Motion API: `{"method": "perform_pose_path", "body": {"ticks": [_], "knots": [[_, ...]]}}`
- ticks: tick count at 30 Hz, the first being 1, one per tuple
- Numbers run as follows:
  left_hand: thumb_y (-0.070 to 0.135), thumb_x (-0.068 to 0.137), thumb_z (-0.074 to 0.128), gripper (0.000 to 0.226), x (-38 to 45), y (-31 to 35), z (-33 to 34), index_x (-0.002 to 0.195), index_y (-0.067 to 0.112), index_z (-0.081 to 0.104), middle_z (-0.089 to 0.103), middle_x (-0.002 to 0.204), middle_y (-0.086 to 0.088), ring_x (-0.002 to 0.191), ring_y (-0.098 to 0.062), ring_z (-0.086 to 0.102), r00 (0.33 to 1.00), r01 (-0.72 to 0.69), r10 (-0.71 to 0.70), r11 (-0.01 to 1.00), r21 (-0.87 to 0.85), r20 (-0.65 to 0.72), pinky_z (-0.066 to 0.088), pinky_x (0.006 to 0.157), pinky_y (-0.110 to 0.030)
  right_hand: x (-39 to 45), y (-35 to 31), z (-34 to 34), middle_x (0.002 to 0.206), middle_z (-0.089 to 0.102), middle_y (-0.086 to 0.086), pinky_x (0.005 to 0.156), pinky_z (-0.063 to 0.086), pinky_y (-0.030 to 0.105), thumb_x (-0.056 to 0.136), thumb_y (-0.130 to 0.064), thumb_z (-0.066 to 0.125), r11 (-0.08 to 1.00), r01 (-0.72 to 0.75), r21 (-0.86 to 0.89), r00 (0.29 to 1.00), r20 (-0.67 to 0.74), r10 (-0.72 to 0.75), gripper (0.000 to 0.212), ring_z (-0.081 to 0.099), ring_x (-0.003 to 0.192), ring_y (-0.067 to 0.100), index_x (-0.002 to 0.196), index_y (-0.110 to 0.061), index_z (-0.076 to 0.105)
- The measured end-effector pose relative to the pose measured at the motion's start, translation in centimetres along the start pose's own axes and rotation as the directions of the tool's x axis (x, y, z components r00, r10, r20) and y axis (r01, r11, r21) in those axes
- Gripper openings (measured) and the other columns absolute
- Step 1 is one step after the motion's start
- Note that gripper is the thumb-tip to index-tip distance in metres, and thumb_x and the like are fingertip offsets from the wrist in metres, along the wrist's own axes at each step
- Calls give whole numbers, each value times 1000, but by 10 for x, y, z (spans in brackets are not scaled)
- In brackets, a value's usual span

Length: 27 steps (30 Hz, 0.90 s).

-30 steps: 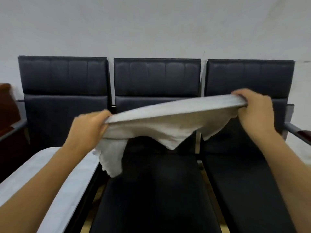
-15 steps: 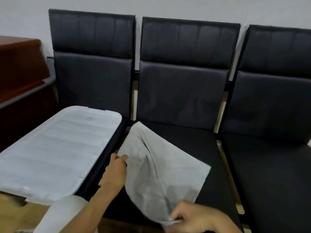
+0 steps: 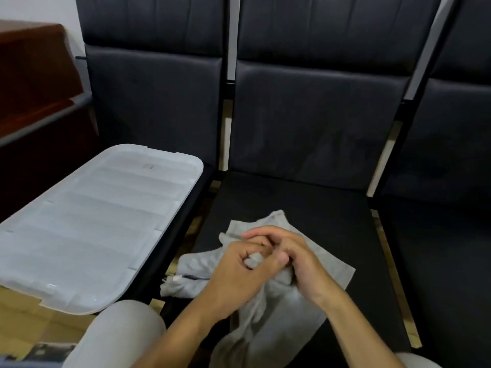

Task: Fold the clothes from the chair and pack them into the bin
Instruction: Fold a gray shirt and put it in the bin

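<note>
A light grey garment lies crumpled on the seat of the middle black chair, with part of it hanging over the front edge. My left hand and my right hand meet over its middle, and both pinch folds of the cloth between their fingers. The white plastic bin lid rests across the seat of the left chair. The bin itself is not in view.
A third black chair stands to the right. A dark brown wooden cabinet fills the far left. My knee in light trousers shows at the bottom, over a wooden floor.
The garment went from stretched out in the air to down on the middle seat. Both hands have come together over it and bunched the cloth. The view has tilted downward.
</note>
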<state>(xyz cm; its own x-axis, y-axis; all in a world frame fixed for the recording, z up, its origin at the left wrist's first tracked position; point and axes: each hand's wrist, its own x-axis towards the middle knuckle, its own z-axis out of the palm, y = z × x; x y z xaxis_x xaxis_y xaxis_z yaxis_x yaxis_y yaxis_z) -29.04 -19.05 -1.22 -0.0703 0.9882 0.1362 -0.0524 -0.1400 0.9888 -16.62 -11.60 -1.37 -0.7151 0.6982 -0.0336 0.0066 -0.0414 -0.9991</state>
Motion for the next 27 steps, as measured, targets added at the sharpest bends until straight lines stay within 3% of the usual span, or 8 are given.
{"method": "perform_pose_path", "body": {"ticks": [4,7,11,14,17,20,23,27], "knots": [[4,80,71,20,9,-2,-10,65,10,60,57,75,-10,73,-19,57,987,150,-138,971,-189,77,49,70,-31,-3,3,-14,116,69,21,107,46,50,83,-46,60,916,-381,126,921,134,365,45,66,113,30,110,-12,73],[-9,82,59,18,9,1,-25,79,7,52,46,81,-11,76,-22,44,963,199,-176,975,-98,205,39,68,-32,-6,12,-29,102,74,8,101,51,46,70,-66,76,894,-418,-160,898,77,434,68,69,102,23,108,-10,71],[-12,83,48,29,5,-3,-33,88,16,47,45,89,-6,79,-20,38,939,205,-249,959,195,238,34,69,-36,-11,7,-40,74,64,-1,68,49,24,89,-33,72,890,-337,-306,888,211,409,36,61,70,9,96,2,68],[-12,86,48,39,2,-7,-32,109,19,51,51,99,-6,78,-17,47,942,227,-277,942,246,189,41,67,-33,-15,2,-40,79,68,-3,70,47,20,92,-22,69,908,-318,-272,891,241,384,16,62,75,7,92,-6,71],[-8,88,54,38,4,-5,-34,112,21,57,60,101,1,82,-7,58,965,229,-253,944,239,74,49,71,-22,-16,-2,-35,91,72,-3,83,51,25,95,-26,63,948,-238,-213,958,112,265,16,68,89,9,97,-12,71],[-6,85,58,25,5,-5,-41,95,16,65,64,83,3,73,-4,59,970,211,-241,900,382,33,48,65,-18,-14,-1,-34,103,71,11,95,54,41,99,-24,55,978,-176,-108,981,-105,165,19,68,103,25,103,-13,71],[1,84,60,19,4,-18,-47,77,18,62,58,67,8,62,1,53,958,249,-288,827,504,-2,42,59,-16,-11,1,-40,97,59,26,86,54,49,99,-26,52,987,-160,-26,920,-366,140,23,62,88,33,95,-7,64],[18,98,53,28,20,-29,-49,71,17,52,45,64,7,60,-5,43,948,300,-308,779,550,-80,35,59,-27,2,-19,-69,83,64,11,72,51,38,99,-32,54,974,-170,-153,855,-514,68,23,61,74,22,85,-20,67]]}}
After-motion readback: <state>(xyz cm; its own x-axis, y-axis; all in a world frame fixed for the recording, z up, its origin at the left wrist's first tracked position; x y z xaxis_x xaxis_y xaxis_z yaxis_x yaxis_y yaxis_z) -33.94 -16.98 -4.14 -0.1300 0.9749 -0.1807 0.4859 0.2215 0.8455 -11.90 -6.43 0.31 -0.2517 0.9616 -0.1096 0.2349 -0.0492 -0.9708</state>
